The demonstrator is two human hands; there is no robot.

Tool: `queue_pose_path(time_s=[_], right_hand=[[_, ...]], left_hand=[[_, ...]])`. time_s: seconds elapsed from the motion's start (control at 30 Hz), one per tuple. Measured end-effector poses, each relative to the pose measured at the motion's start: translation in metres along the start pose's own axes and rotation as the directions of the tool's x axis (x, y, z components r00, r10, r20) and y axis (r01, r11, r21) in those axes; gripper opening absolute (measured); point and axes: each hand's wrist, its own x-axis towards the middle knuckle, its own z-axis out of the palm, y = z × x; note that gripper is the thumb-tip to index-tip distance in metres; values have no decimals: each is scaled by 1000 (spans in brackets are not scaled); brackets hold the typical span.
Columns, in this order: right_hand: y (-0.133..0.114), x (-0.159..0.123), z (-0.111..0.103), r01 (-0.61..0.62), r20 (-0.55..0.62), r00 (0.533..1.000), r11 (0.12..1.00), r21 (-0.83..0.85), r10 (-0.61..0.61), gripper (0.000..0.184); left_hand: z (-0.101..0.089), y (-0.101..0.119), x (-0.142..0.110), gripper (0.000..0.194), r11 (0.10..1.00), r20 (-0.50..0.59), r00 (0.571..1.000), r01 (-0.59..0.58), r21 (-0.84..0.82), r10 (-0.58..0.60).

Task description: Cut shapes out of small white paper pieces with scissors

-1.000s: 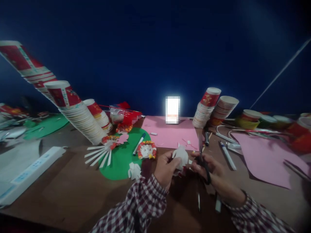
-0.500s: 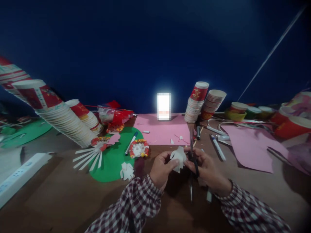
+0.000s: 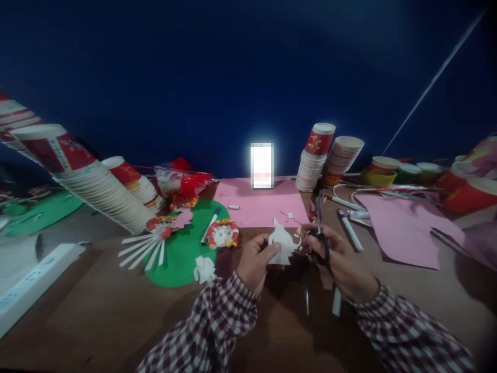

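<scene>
Between the thumb and fingers of my left hand [image 3: 256, 258] is a small white paper cutout [image 3: 282, 242] with a jagged outline. My right hand [image 3: 339, 259] is closed on the black handles of a pair of scissors [image 3: 320, 220], whose blades point up and away from me. A narrow curled paper strip [image 3: 298, 238] hangs between the cutout and my right fingers; whether it is still joined I cannot tell. To the left, another white paper cutout [image 3: 205, 270] lies by the edge of a green sheet [image 3: 171, 272].
A red-and-yellow paper ring [image 3: 223, 234] and a marker [image 3: 210, 226] lie on the green sheet. Tall stacks of paper cups [image 3: 104, 194] lean at left; more cups [image 3: 316, 160] stand behind. A pink sheet [image 3: 256, 212] lies ahead, a capped marker [image 3: 350, 233] at right, a power strip [image 3: 34, 285] far left.
My right hand has moved slightly right, away from the cutout, and the scissors have tilted to the right. The cutout has turned in my left fingers, and a curled strip now shows beside it.
</scene>
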Motion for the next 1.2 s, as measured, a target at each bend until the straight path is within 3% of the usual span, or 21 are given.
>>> queue_pose_path(time_s=[0.17, 0.33, 0.63, 0.77, 0.87, 0.97, 1.07, 1.13, 1.2], right_hand=[[3, 0, 0, 3, 99, 995, 1000, -20, -1, 38], [7, -2, 0, 66, 160, 986, 988, -141, -43, 39], [8, -10, 6, 188, 365, 930, 911, -367, -45, 33], [11, -9, 7, 205, 338, 939, 896, -394, -66, 34], [16, -7, 9, 169, 243, 965, 941, -293, -98, 37], [17, -6, 13, 113, 155, 984, 986, -126, -93, 39], [10, -7, 15, 6, 139, 990, 1000, -8, -5, 39], [2, -10, 14, -98, 192, 978, 994, 47, 87, 37], [-6, -12, 13, -213, 309, 935, 972, 100, 173, 38]], left_hand=[[1, 4, -1, 33, 1000, -7, 1000, -5, 8, 5], [0, 11, -1, 34, 999, -16, 1000, -24, -24, 24], [-5, 30, 1, 28, 994, -97, 993, -72, -78, 64], [-5, 31, 1, 30, 995, -124, 991, -57, -86, 46], [-4, 26, 0, 32, 997, -125, 991, -52, -57, 44], [-3, 18, -2, 33, 999, -74, 996, -43, -20, 41], [0, 15, -6, 34, 998, 52, 999, -7, -61, 10], [1, 17, -10, 40, 991, 190, 982, 26, -133, -1], [2, 21, -13, 47, 983, 277, 961, 35, -183, 17]])
